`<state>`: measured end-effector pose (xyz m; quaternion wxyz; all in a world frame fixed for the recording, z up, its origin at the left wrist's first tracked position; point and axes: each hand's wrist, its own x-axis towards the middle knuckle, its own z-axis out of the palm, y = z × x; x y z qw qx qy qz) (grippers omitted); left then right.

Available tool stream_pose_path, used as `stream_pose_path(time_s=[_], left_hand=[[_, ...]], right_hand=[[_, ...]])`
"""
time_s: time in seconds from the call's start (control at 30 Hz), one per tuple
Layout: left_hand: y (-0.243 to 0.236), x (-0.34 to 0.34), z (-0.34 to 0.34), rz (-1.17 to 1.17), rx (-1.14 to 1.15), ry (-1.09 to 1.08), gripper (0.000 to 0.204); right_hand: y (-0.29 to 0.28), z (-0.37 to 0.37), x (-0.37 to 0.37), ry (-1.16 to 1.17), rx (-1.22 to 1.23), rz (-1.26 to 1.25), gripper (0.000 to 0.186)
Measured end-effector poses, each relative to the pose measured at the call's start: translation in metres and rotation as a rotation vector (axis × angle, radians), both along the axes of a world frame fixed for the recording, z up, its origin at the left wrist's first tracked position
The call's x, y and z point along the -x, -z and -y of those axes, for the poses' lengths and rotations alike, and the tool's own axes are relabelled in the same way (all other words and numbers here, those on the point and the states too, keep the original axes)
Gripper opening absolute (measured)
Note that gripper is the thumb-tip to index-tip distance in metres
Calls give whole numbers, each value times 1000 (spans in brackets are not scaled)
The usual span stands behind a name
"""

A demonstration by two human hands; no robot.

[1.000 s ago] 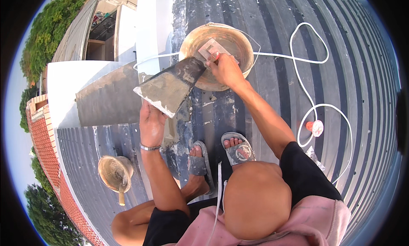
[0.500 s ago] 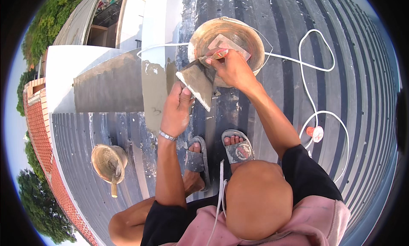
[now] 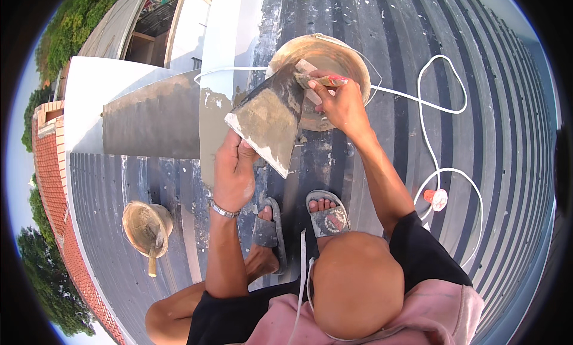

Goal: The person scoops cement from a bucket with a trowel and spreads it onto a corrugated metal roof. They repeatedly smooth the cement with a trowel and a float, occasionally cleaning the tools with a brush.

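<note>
My left hand (image 3: 234, 176) grips the lower left edge of a flat trapezoid plate (image 3: 265, 121), fingers partly hidden beneath it. Grey wet-looking cement covers much of the plate; its lower edge is crusted white and its upper part is dark. In my right hand (image 3: 343, 103) is a small brush-like tool (image 3: 330, 80) with a red-marked handle, pinched between thumb and fingers. Its grey tip meets the plate's upper right edge. Both hands are at the near side of a large cement-stained bucket (image 3: 352, 55). Inside it, a pale flat piece (image 3: 307, 67) is partly hidden by my right hand.
A smaller bucket (image 3: 164, 216) with a handled tool (image 3: 153, 264) stands at left. White cable (image 3: 421, 106) loops over the ribbed metal roof at right, beside a red-and-white round object (image 3: 439, 199). A partly plastered wall (image 3: 152, 118) rises at left; my sandalled feet stand below the plate.
The plate has turned to show more of its cement-covered face and come lower left with my left hand. My right hand has shifted right and down, its tool now pointing left.
</note>
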<state>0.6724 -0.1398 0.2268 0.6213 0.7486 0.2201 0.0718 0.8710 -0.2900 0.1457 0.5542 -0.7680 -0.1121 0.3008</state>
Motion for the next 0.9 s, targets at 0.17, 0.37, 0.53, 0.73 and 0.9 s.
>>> stream_pose_path(time_s=[0.17,0.37,0.53,0.73,0.9], left_hand=[[-5,10,3,-15,57,-107,34],[2,5,3,15,96,-152,30],[-2,3,-3,-7,47,-29,39],[12,9,-7,62,199,-83,39],[21,17,-9,48,268,-101,39]], right_hand=[[-23,22,41,-15,-251,307,29],[-29,24,50,0,-331,392,26],[10,27,22,51,-141,292,25],[-5,34,23,26,-158,124,26],[22,28,33,63,-262,384,25]])
